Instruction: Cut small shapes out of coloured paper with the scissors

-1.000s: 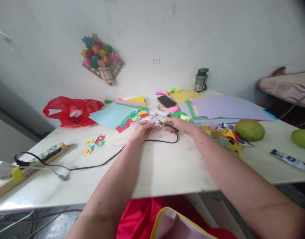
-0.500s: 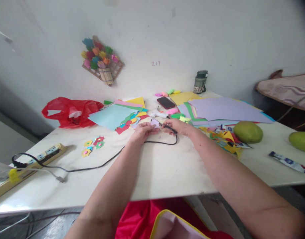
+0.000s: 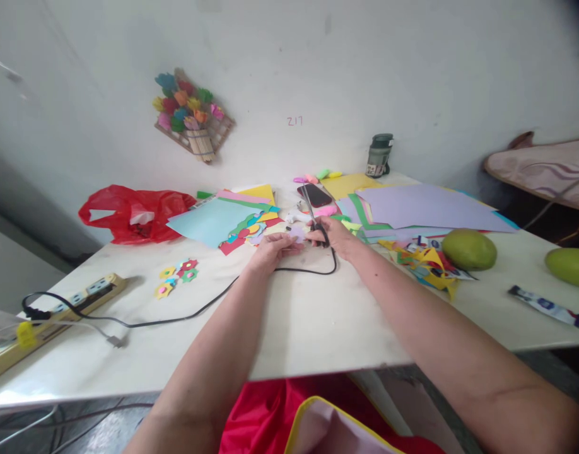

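My right hand (image 3: 334, 235) is closed on a pair of scissors (image 3: 309, 203), whose dark handles sit in the fingers and whose blades point up toward the phone. My left hand (image 3: 272, 249) pinches a small piece of light purple paper (image 3: 297, 234) at the centre of the table. Fingers of the right hand are close to this paper's right side; I cannot tell if they touch it. Just behind the hands lies a white glue gun (image 3: 296, 217), its black cord running under my left wrist. Colourful cut paper shapes (image 3: 245, 234) lie left of the paper.
Small paper flowers (image 3: 178, 275) lie at left, near a power strip (image 3: 88, 296) and a red plastic bag (image 3: 138, 214). Purple sheets (image 3: 426, 207), paper scraps (image 3: 429, 265) and a green mango-like fruit (image 3: 469, 250) are at right. A phone (image 3: 316, 195) lies behind the glue gun.
The scissors have swung from lying low across the paper to pointing upward, away from it. My right hand has turned and shifted slightly left. My left hand stays on the purple paper.
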`<action>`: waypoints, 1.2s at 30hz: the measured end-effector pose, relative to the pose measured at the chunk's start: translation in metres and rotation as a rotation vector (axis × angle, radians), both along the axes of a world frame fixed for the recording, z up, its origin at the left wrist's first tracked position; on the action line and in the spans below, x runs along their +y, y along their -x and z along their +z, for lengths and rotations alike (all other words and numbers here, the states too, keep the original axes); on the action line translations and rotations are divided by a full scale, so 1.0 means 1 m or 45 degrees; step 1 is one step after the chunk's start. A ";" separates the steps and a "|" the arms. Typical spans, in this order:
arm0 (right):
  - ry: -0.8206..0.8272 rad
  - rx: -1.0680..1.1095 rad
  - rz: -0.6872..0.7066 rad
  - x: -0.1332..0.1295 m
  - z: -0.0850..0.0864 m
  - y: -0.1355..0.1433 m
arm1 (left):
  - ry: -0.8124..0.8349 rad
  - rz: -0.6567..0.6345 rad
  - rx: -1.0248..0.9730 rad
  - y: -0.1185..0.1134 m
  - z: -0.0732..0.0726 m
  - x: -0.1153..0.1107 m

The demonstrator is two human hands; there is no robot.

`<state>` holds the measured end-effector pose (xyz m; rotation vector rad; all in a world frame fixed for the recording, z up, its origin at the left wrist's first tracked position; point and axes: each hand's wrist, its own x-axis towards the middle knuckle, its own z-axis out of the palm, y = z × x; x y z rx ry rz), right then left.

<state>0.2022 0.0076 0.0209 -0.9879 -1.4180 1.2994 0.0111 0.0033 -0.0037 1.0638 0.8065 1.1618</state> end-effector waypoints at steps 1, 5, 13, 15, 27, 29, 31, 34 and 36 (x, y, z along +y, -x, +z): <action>0.006 0.015 -0.005 -0.001 0.000 0.003 | -0.009 -0.004 0.005 0.000 0.000 -0.001; 0.025 0.048 -0.082 -0.003 -0.002 0.012 | -0.034 -0.011 0.035 -0.001 0.001 -0.002; 0.024 0.069 -0.078 -0.001 -0.002 0.013 | -0.030 -0.009 0.047 -0.003 0.003 -0.002; 0.013 0.054 -0.016 -0.002 -0.002 0.013 | -0.025 -0.005 0.044 -0.003 0.004 -0.003; -0.037 0.018 0.178 -0.001 -0.009 0.015 | 0.055 0.183 0.058 -0.007 0.000 0.003; -0.051 0.046 0.181 -0.001 -0.009 0.015 | 0.062 0.217 0.020 -0.007 0.001 0.004; -0.061 0.062 0.175 -0.001 -0.009 0.015 | 0.058 0.234 -0.018 -0.007 0.002 0.004; -0.076 0.076 0.149 0.000 -0.009 0.013 | 0.059 0.148 -0.020 -0.005 0.004 0.003; -0.079 0.086 0.125 0.001 -0.008 0.012 | 0.050 0.028 0.005 -0.004 0.005 0.002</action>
